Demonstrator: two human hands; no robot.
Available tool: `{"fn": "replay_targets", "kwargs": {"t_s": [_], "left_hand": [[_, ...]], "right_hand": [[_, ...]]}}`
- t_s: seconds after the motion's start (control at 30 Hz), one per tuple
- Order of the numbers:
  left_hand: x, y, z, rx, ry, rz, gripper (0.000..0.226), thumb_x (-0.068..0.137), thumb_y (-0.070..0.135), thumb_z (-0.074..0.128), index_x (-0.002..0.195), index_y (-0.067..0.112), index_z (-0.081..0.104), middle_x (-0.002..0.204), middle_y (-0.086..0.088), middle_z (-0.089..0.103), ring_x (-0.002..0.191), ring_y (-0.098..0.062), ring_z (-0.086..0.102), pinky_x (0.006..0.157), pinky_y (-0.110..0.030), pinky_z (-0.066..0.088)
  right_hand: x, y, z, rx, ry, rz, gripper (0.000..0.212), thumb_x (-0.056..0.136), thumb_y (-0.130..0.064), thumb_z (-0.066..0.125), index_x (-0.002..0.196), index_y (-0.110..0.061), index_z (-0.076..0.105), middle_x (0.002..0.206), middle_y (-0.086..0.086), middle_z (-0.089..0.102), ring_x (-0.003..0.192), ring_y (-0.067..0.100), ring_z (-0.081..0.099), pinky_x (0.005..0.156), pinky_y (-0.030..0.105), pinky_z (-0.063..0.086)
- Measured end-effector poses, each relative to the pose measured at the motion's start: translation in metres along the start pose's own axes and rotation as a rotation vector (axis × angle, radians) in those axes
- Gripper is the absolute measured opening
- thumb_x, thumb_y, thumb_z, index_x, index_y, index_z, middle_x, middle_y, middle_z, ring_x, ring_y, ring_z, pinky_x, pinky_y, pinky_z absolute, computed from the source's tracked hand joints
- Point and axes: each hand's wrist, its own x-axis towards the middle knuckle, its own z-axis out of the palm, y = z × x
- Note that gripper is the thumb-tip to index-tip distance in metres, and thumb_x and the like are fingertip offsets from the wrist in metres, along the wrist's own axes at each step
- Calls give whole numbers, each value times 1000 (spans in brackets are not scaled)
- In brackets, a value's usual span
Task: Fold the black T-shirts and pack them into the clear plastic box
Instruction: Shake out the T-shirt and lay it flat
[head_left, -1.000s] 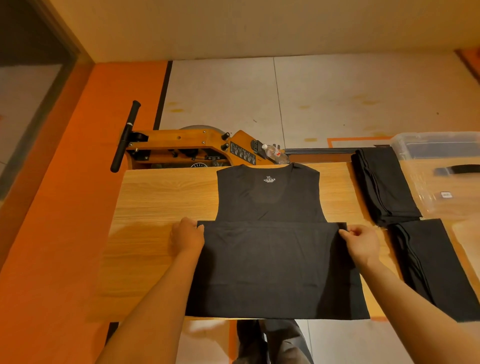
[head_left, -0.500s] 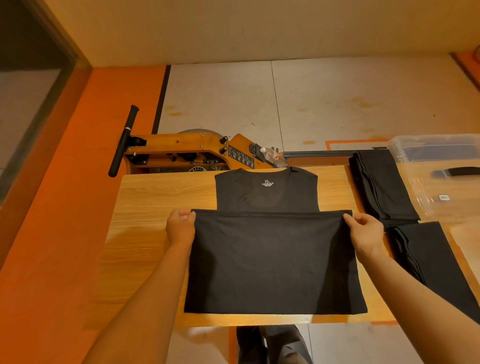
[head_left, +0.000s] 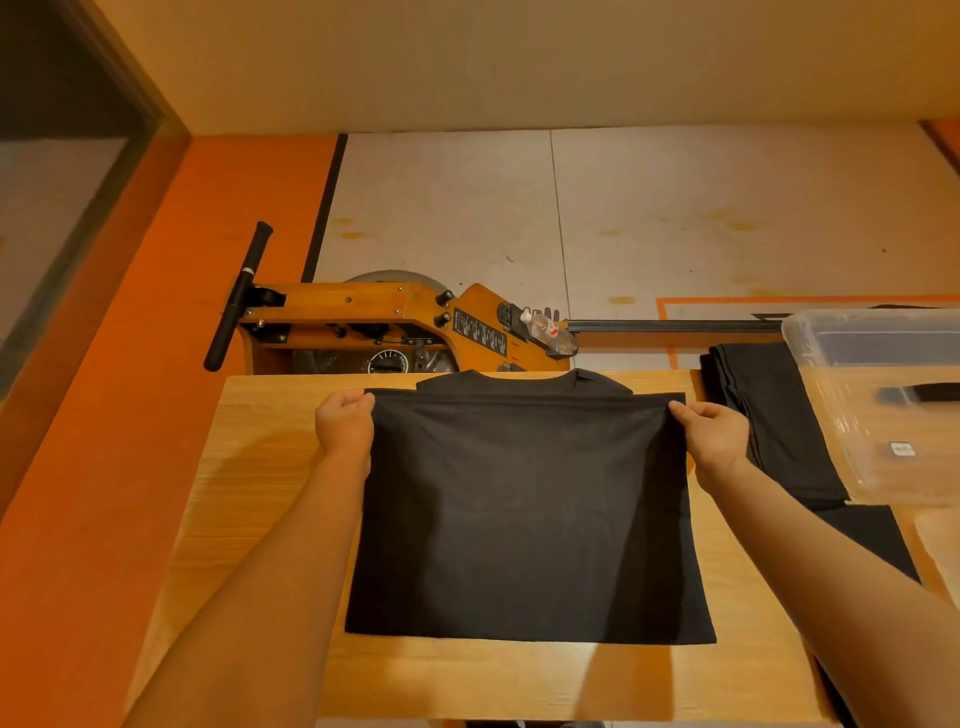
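Fingers of the left hand (head_left: 344, 427) and right hand (head_left: 712, 432) pinch the hem corners of the black T-shirt (head_left: 524, 519) spread on the wooden table (head_left: 260, 493); lay that edge squarely along the far collar, keeping the sides aligned.

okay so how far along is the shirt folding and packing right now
Done: two folded stacks, the far stack and the near stack, lie right of the work area. In hand: left hand and right hand pinch the black T-shirt, hem almost at the collar. Left: the clear plastic box holds no folded shirts I can make out.
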Motion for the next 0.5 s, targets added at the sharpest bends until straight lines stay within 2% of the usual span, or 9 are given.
{"fn": "replay_targets", "kwargs": {"t_s": [0.13,0.27,0.3,0.37,0.43,0.5], "left_hand": [[10,10,12,36,21,-17,28,95,10,56,122,6,60,121,-9,60,115,-24,54,87,-27,41],[22,11,23,44,21,-44,10,96,12,55,102,11,64,93,1,58,96,-18,52,75,-27,42],[24,12,25,48,22,-43,13,96,12,55,106,10,64,93,2,58,96,-18,51,76,-27,42],[28,13,28,69,26,-43,24,96,13,56,120,9,61,106,-3,59,98,-17,51,81,-28,43],[32,12,31,88,35,-45,27,96,13,56,122,10,60,114,-7,59,99,-16,51,82,-29,43],[35,13,33,96,45,-46,26,96,13,56,121,10,60,114,-8,60,96,-16,51,80,-28,42]], "right_hand": [[17,-9,11,1,-24,32,22,93,-10,64,111,3,67,89,2,62,98,20,58,90,29,46],[33,-12,18,-13,-50,57,20,94,-11,63,108,2,67,86,1,62,98,23,59,91,33,48],[36,-13,19,-16,-53,64,18,94,-12,63,106,1,68,84,1,62,98,23,60,91,34,49],[42,-13,22,-24,-52,75,16,94,-12,63,104,0,68,84,1,62,97,24,60,91,34,49],[46,-13,24,-35,-56,93,14,94,-12,63,100,-1,68,84,2,62,96,24,61,90,35,50],[50,-13,26,-52,-63,101,11,94,-13,63,87,-5,67,83,4,62,95,24,61,89,36,51]]}}
